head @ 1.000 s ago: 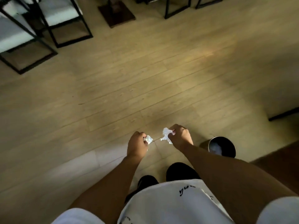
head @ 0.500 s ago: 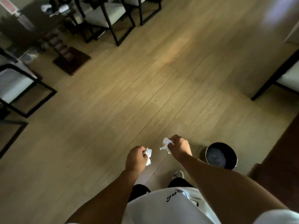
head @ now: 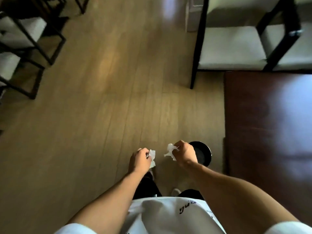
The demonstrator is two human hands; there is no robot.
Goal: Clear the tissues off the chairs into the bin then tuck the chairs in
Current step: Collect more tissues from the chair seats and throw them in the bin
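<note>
Hands are each pinching crumpled tissue: your left hand point(head: 139, 160) is gripping one wad point(head: 152, 157), your right hand point(head: 184, 153) another point(head: 170, 152). You are standing with the bin point(head: 203, 153) at three o'clock, partly under your right hand, the nearer one.

Left hand point(head: 140, 160) closed around a crumpled white tissue point(head: 152, 157). Right hand point(head: 184, 153) pinching a second tissue point(head: 169, 152), positioned over the near-left rim of the round black bin point(head: 205, 155). Bin stands on the wooden floor point(head: 118, 98), just beside the dark table's point(head: 270, 132) near-left edge. White-seated chairs point(head: 233, 46) stand at the table's far edge.
</note>
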